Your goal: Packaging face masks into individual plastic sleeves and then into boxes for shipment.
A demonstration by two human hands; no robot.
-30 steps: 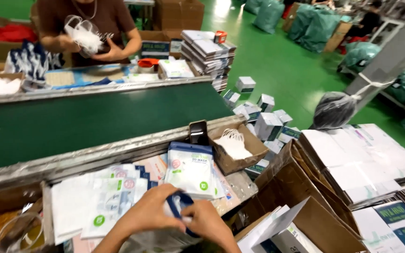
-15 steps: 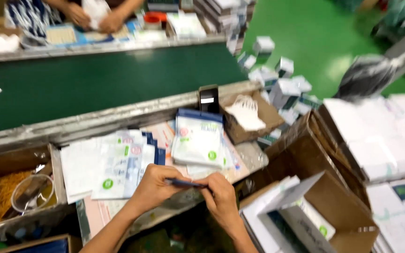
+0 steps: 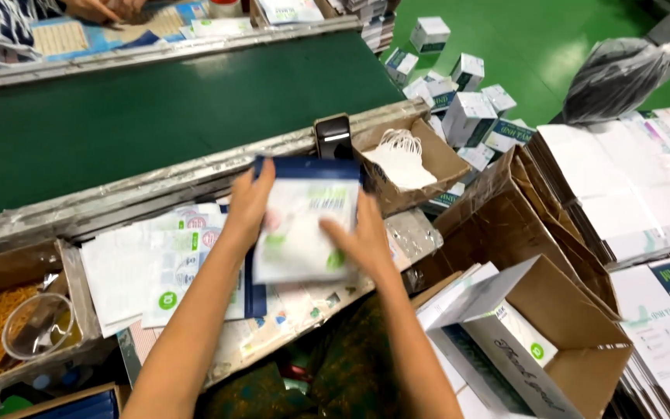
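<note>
A packet lies between the left hand and right hand, over loose packets spread on the tabletop. Behind them runs the conveyor belt. A phone stands at the belt's edge, just left of a carton of masks. Left sits a box with rubber bands; at right an open carton stands.

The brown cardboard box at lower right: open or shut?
Open. The brown cardboard box has its flaps folded outward, and its bare brown inside shows, with white packets stacked at its near side.
</note>
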